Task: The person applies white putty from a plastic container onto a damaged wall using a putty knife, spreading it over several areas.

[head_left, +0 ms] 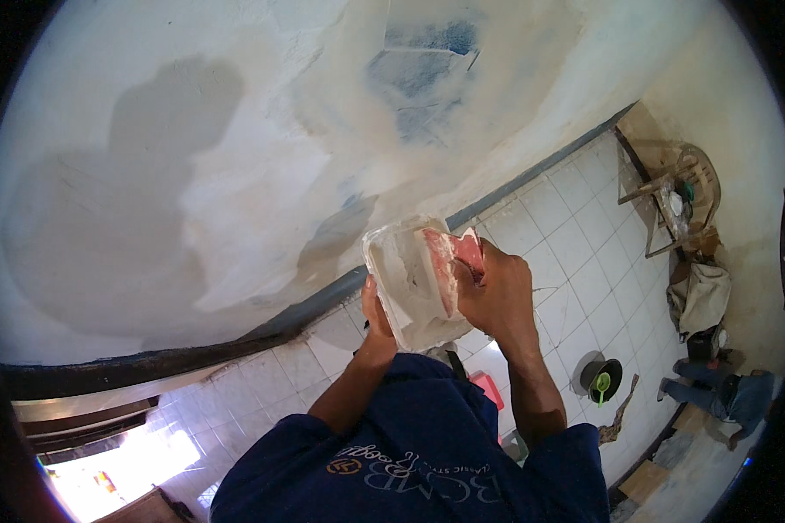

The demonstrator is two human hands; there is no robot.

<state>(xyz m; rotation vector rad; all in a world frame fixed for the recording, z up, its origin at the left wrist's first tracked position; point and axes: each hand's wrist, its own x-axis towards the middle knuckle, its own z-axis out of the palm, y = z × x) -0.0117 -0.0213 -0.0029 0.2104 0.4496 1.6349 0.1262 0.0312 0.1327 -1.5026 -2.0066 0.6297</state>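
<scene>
My left hand is closed on the left side of a white rectangular tub, its fingers partly hidden beneath. Pale, creamy filler paste coats the inside of the tub. A red putty spreader, smeared with the same paste, is gripped in my right hand. Its long edge lies over the right part of the tub; whether it touches the paste I cannot tell. Ahead of both hands rises a pale wall with a rough blue-grey patch and whitish smears around it.
A dark skirting strip runs along the wall above white floor tiles. On the right are a wooden chair, a pale cloth bag, and a black bucket with a green scoop. Another person is low at far right.
</scene>
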